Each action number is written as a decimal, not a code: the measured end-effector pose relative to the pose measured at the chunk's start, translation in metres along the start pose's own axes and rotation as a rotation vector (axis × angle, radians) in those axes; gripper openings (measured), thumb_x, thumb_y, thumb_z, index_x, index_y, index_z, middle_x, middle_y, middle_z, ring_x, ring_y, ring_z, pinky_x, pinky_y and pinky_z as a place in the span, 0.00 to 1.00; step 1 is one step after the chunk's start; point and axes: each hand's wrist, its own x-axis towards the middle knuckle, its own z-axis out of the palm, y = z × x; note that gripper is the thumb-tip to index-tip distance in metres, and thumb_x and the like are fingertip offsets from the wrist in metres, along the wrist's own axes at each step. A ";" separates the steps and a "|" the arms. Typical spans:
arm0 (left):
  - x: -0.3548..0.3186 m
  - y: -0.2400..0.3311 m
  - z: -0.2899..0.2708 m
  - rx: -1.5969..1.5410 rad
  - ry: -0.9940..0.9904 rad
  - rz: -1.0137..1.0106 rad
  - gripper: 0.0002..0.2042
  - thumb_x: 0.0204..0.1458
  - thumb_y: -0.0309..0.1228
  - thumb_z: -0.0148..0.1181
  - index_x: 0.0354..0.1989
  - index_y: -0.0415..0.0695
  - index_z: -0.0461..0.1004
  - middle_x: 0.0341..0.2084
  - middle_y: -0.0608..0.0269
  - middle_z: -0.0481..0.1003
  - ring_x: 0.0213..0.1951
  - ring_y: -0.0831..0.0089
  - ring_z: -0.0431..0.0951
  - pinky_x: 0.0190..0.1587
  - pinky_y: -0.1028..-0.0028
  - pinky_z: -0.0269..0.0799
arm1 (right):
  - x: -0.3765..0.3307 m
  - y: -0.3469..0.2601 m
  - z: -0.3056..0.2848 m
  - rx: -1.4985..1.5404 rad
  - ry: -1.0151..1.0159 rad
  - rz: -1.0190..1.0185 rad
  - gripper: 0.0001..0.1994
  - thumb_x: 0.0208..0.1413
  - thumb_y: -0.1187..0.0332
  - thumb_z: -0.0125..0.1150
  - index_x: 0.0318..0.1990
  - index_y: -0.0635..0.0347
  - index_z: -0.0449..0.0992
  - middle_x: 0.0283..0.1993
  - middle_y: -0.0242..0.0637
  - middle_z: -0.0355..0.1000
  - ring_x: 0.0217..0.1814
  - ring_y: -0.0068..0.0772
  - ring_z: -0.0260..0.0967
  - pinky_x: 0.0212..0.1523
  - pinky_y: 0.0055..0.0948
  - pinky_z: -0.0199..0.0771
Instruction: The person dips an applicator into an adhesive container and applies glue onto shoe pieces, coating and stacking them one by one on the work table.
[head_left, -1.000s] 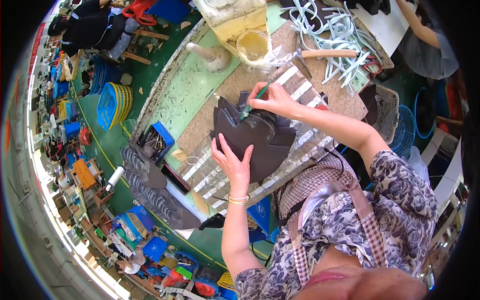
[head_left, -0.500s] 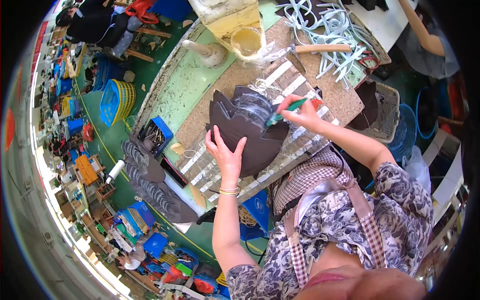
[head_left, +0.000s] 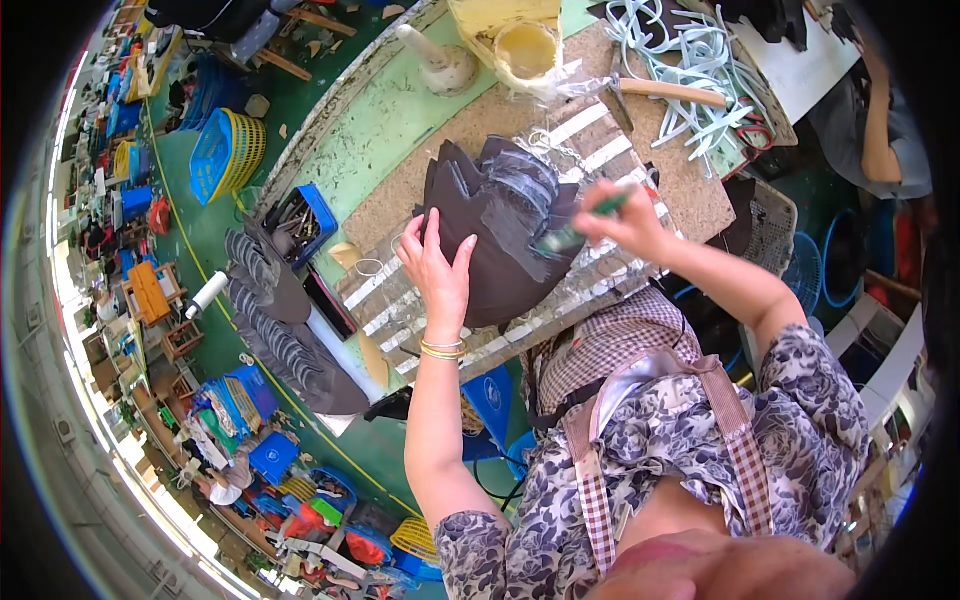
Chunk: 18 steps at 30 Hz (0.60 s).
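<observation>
Head view: the left hand (head_left: pixel 440 270) lies open, fingers spread, on the left side of the dark layered pieces (head_left: pixel 510 285), apparently steadying them. The right hand (head_left: pixel 630 222) is closed around a green brush (head_left: pixel 562 240), whose blurred tip is at the right part of the stack; contact there is hard to confirm. The pieces lie fanned on a white-striped board (head_left: pixel 607 155) on the table (head_left: pixel 400 140), in front of the person. Their upper edges show pale, wet-looking streaks, so the step in hand seems to be brushing a coat, probably adhesive, over the exposed margins. A further stroke would call for light, even pressure along those edges while the left hand keeps the layers from sliding. The open container (head_left: pixel 527 50) beyond the board may hold the coating.
</observation>
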 end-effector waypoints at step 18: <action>0.005 0.030 0.008 -0.007 -0.020 -0.003 0.39 0.35 0.33 0.69 0.58 0.39 0.56 0.46 0.52 0.60 0.49 0.55 0.59 0.52 0.60 0.55 | 0.067 0.012 -0.025 -0.386 0.437 0.052 0.10 0.52 0.67 0.54 0.24 0.66 0.73 0.15 0.40 0.70 0.18 0.27 0.73 0.19 0.25 0.69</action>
